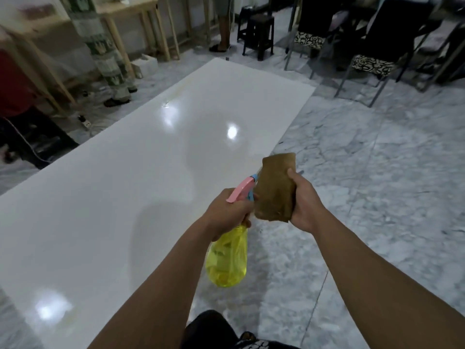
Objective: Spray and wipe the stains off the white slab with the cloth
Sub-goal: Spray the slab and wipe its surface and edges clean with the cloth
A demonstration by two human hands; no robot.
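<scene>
Hands: left (227, 212) grips one bottle (226, 260), right (305, 202) one cloth (275, 190).

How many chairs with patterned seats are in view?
2, both at the upper right beyond the slab: one chair near the top centre-right, the other chair further right and nearer. Dark furniture behind may hide more.

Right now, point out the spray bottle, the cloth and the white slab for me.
spray bottle (226, 260): head view, on its yellow body below the left hand.
cloth (275, 190): head view, on the middle of the brown folded fabric.
white slab (125, 177): head view, on a bare glossy stretch of its top.
</scene>
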